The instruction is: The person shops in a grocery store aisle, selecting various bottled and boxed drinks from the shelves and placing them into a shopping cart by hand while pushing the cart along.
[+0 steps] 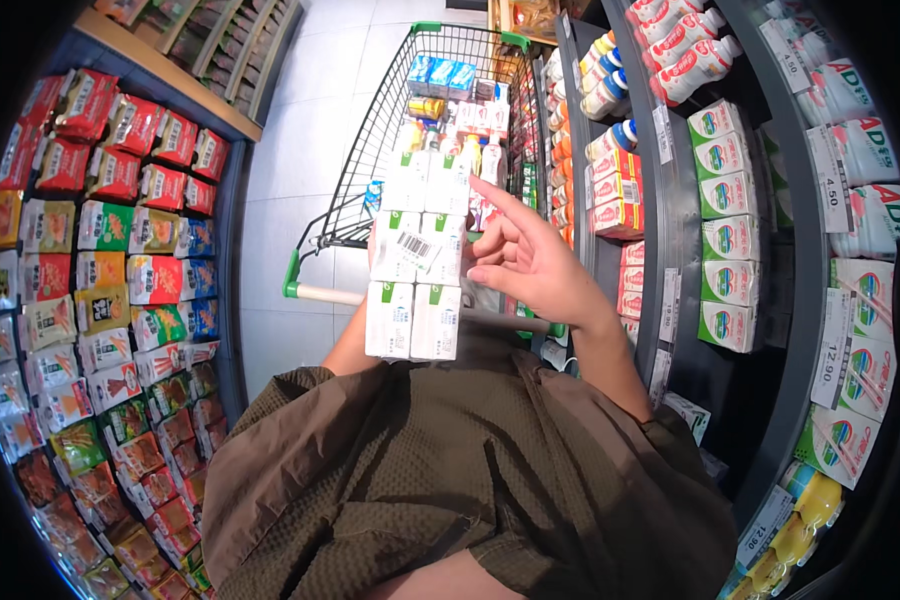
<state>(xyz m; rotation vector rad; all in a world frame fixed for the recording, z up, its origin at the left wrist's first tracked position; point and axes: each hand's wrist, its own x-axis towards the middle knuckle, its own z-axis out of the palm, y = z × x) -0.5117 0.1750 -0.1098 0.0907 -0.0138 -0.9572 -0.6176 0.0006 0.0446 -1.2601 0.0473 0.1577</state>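
Note:
In front of my chest is a multipack of white-and-green drink cartons [418,247], with a barcode facing up. My left hand [360,336] supports it from the left and below, and the cartons hide most of that hand. Beside the pack's right edge is my right hand [521,259], its index finger stretched out, the thumb apart and the other fingers curled. Whether the thumb touches the cartons is unclear. Beyond the pack stands a black wire shopping cart [360,135] with green corners, holding blue boxes [441,75], bottles and other packages.
The cart's handle [330,294] crosses below the pack. Shelves [664,225] on the right hold milk cartons [726,240], bottles [694,67] and price tags [832,176]. On the left, a rack carries bagged snacks [112,172]. Grey floor tiles [292,150] run between rack and cart.

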